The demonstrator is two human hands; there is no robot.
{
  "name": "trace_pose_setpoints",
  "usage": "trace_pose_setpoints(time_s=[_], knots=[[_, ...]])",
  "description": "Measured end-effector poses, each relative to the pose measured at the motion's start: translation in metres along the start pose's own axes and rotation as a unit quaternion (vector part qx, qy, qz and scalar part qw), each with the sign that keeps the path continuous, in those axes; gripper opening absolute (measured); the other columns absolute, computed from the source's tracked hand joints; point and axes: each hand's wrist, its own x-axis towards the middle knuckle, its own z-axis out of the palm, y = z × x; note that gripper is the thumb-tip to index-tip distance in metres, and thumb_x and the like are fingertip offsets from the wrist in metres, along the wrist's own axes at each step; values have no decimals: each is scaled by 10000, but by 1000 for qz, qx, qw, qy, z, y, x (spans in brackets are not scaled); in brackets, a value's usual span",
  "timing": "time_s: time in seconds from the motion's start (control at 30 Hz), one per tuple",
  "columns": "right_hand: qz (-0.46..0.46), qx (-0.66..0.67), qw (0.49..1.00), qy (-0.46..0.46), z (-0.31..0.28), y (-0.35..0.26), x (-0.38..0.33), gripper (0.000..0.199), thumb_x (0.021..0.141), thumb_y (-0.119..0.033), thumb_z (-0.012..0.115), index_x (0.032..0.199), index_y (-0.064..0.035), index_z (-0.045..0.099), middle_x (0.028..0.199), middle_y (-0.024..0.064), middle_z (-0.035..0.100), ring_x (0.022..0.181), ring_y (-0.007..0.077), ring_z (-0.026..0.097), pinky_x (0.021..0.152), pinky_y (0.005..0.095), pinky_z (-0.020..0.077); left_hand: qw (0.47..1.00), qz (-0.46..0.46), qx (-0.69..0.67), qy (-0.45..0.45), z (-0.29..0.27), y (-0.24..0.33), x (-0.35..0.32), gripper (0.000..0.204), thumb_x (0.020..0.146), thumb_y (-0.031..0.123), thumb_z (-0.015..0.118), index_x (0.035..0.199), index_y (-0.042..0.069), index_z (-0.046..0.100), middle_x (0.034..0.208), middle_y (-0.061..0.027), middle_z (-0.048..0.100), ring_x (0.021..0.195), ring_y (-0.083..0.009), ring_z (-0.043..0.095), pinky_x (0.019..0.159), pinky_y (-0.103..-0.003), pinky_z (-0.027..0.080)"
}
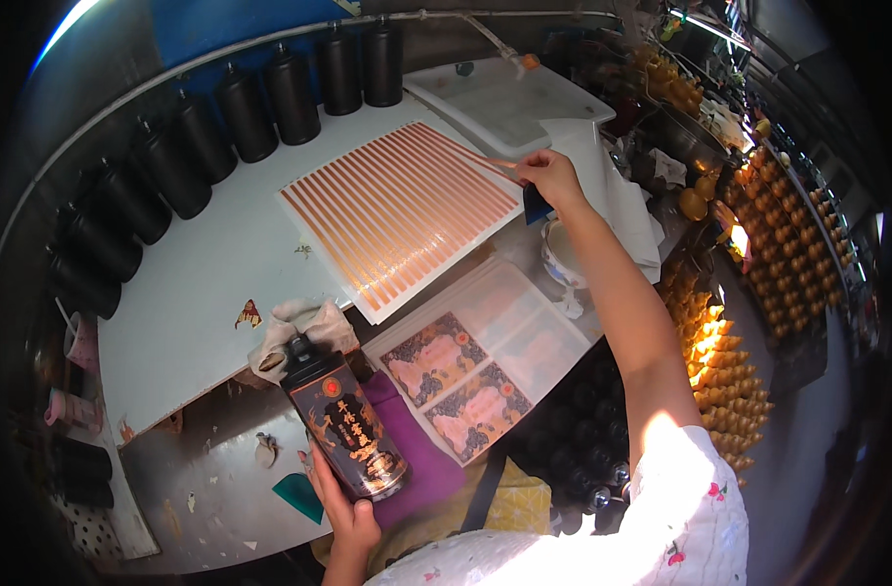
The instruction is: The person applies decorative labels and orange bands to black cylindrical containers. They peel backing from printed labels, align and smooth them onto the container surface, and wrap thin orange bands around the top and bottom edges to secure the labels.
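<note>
Sleeve (695,500) nearest, left hand (348,516) holds bottle (346,422), right hand (553,178) strip (501,163)

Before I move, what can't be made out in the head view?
All in the head view:
Left hand: partly hidden behind the bottle it holds.
Bottle's back: hidden by its own front.
Right hand: the exact grip on the strip is too small to tell.
Bowl: its right side is covered by the right forearm.
Golden pieces: at right, too small and blurred to count.
</note>
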Motion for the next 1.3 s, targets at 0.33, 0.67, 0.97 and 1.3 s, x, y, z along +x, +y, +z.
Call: trace_pose_setpoints(time_s=[0.33,0.67,0.97,1.3], knots=[[-96,261,953,-117,29,-139,-52,76,947,-145,528,895,-95,552,1003,114,752,738,73,577,610,215,427,1000,-4,5,29,-33,14,20,1228,808,679,683,1571,-97,114,1423,-285,429,1246,-368,430,1092,-494,284],[-103,249,932,-242,65,-197,-160,159,931,-151,669,876,-108,526,968,157,766,759,51,663,491,143,378,975,18,169,-142,-29,14,28,1386,746,483,844,1532,-124,-123,1514,-293,407,1395,-450,433,1130,-722,-110],[-311,77,921,-221,66,-220,-211,216,780,33,714,802,-84,534,752,-69,530,667,-2,458,528,188,297,967,7,154,-203,-48,11,45,1391,689,663,800,1566,-108,45,1564,-313,287,1516,-517,33,1139,-672,-153],[-275,226,891,-282,85,-237,-240,270,831,76,718,1035,-25,573,864,52,643,738,82,594,703,214,481,970,84,-142,-181,-85,79,168,183,710,186,813,812,116,678,983,-42,608,1258,-289,455,1209,-509,92]])
